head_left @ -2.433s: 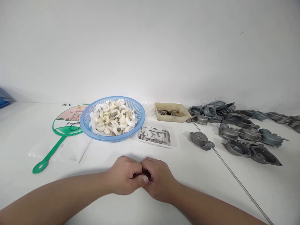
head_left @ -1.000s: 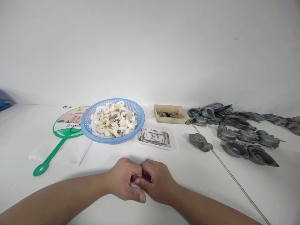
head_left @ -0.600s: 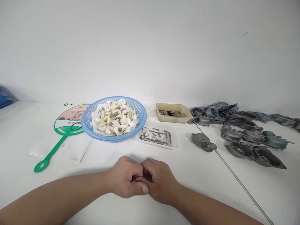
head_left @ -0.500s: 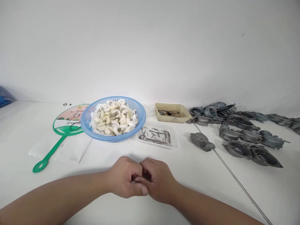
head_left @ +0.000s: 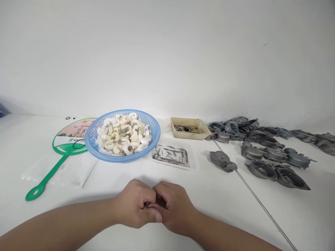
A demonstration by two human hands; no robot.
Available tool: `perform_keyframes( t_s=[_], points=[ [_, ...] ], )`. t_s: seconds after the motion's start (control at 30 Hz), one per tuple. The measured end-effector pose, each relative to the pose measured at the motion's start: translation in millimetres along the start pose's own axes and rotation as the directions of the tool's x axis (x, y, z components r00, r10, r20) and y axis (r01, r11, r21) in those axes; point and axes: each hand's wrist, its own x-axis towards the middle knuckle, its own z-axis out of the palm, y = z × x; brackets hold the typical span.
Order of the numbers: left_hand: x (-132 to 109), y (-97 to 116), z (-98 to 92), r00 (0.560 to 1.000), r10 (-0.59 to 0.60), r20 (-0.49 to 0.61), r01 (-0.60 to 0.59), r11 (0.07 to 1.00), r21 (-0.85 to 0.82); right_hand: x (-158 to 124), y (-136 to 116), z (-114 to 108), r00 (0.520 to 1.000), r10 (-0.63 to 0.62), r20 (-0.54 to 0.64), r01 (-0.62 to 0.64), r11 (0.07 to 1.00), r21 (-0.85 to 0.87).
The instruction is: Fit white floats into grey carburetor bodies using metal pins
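Note:
My left hand (head_left: 137,204) and my right hand (head_left: 174,207) meet at the front middle of the table, both closed, with knuckles and thumbs touching. A sliver of something dark grey shows in the gap between them, but the fingers hide most of it and its kind cannot be told. Just beyond the hands lies a shallow white tray (head_left: 193,165) with many short metal pins (head_left: 170,153) scattered in it. A blue plastic basket (head_left: 123,159), heaped with white curved plastic pieces (head_left: 125,130) that carry small metal parts, stands behind my left hand.
On the left lies a green-handled fan (head_left: 48,176) beside a clear plastic bag (head_left: 64,170). A cream box (head_left: 192,135) with small parts stands at the back. Grey metal castings (head_left: 264,169) are piled on the right; one casting (head_left: 222,160) lies apart near a thin rod (head_left: 261,204).
The whole view has shifted slightly, with the table's things a little lower and further left. My hands keep nearly the same closed pose against each other.

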Motion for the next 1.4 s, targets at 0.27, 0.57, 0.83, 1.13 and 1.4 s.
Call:
perform_keyframes(
  t_s=[0.27,0.57,0.83,1.13,1.4],
  points=[
    [0.0,-4.5,-1.4,0.999,0.034,0.014,-0.034,0.999,-0.024,-1.3,-1.3,-0.6,1.000,-0.008,-0.014,0.008,1.000,0.019],
    [-1.7,-0.9,-2.9,1.000,0.026,0.010,-0.025,0.993,-0.118,0.3,-2.2,-2.5,1.000,-0.016,0.005,0.016,0.999,0.028],
    [-0.8,0.7,-4.2,1.000,0.026,0.017,-0.024,0.994,-0.103,0.4,-2.0,-3.0,0.999,-0.034,-0.013,0.034,0.998,0.043],
    [0.7,3.3,-7.9,1.000,0.006,0.009,-0.005,0.997,-0.083,-0.5,-0.6,-1.1,0.999,-0.030,-0.023,0.030,0.999,-0.013],
    [-1.4,-1.6,-4.4,1.000,-0.027,0.005,0.027,1.000,0.003,0.5,-2.6,-2.7,0.999,-0.039,0.005,0.039,0.999,-0.004]
  ],
)
